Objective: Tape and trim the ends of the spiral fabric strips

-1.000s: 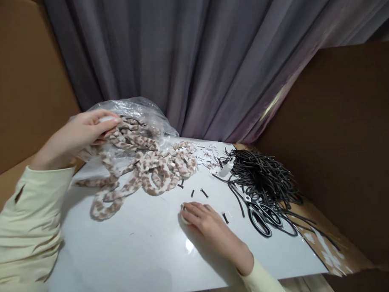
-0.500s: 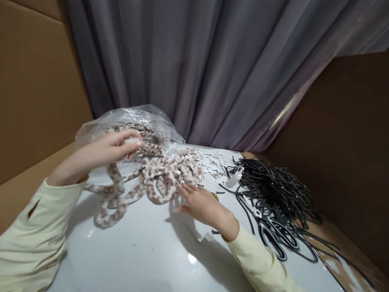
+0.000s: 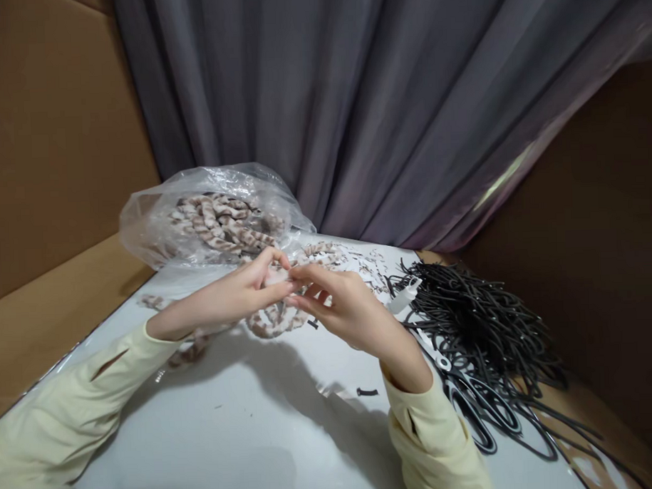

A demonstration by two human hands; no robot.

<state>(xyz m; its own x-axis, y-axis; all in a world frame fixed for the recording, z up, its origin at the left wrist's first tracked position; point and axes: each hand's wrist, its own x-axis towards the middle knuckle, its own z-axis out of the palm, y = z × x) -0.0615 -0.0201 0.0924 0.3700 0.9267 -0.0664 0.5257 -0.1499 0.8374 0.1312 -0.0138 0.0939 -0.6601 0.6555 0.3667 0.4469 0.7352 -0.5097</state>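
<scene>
Brown-and-white plush strips (image 3: 278, 324) lie looped beneath and beyond the left hand (image 3: 242, 290) and right hand (image 3: 352, 308), with more inside a clear plastic bag (image 3: 148, 222) behind the left. Both hands' fingers curl, nearly closed, fingertips meeting; what they pinch, I cannot tell.

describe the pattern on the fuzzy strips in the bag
The fuzzy strips show brown patches on off-white; head view.

Furry strips (image 3: 271, 328) — mottled, loosely looped
</scene>
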